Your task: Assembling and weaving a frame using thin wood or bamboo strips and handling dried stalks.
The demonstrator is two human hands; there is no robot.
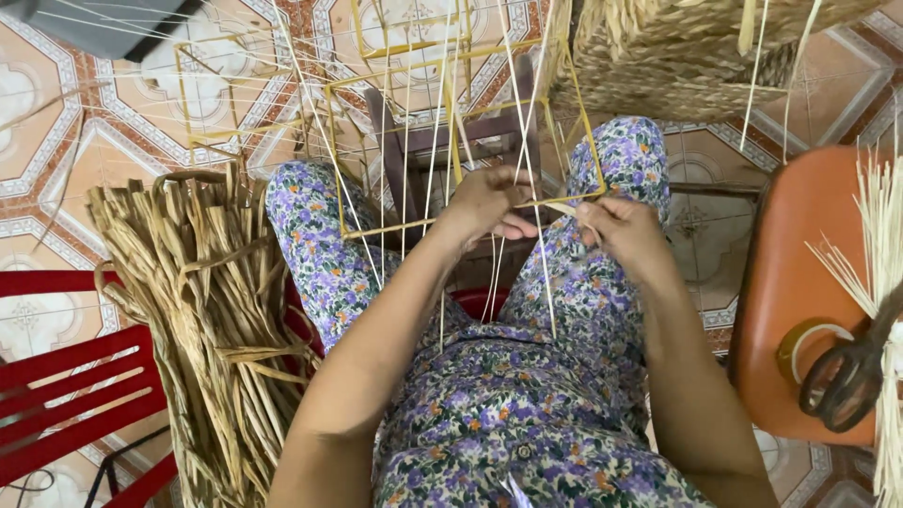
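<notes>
The floor (56,113) has patterned tiles. A big straw bundle (207,320) lies close by the left knee, easy to reach. The yellow frame (470,122) leans on the knees, so both hands can work. The left hand (489,202) and right hand (628,235) each pinch thin strips (527,141) at its bottom bar.

Pale strands (442,141) crisscross the yellow wire frame (470,202), leaving narrow gaps. A dried fibre bundle (202,310) crowds the left, an orange stool (800,282) with scissors (851,372) the right. Open tiled floor (56,122) lies far left.
</notes>
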